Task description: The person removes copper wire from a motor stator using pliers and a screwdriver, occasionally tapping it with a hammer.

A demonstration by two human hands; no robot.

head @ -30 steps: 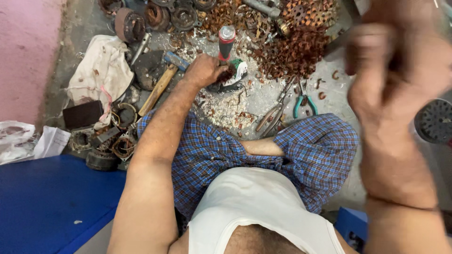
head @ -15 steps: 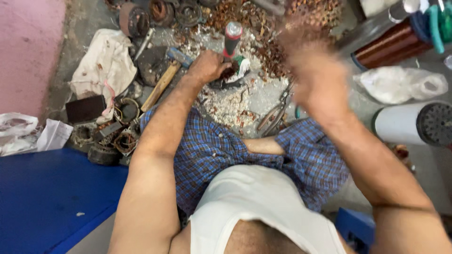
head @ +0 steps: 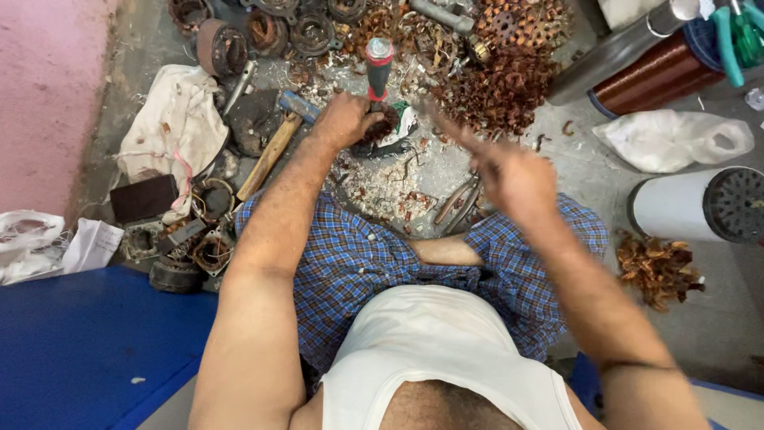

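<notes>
My left hand (head: 344, 119) grips the shaft of a chisel-like tool with a red and grey handle (head: 379, 65). The tool stands upright, its tip on a small dark motor part with copper windings (head: 391, 131) on the floor. My right hand (head: 513, 181) is lower and to the right of that part, blurred by motion. Its fingers are closed on what looks like a thin dark tool (head: 454, 131) that points up-left toward the chisel. I sit on the floor with my checked-cloth legs (head: 350, 263) below both hands.
A wooden-handled hammer (head: 267, 155) and a white cloth (head: 179, 127) lie to the left, with old motor rings (head: 219, 48) above them. Copper wire scraps (head: 501, 80) pile up ahead. Pliers (head: 458, 203), a white cylinder (head: 676, 209), a copper spool (head: 660, 72) and a blue mat (head: 79, 350) are nearby.
My right hand has swung down from close to the camera toward the chisel. My left hand has kept the chisel upright on the motor part.
</notes>
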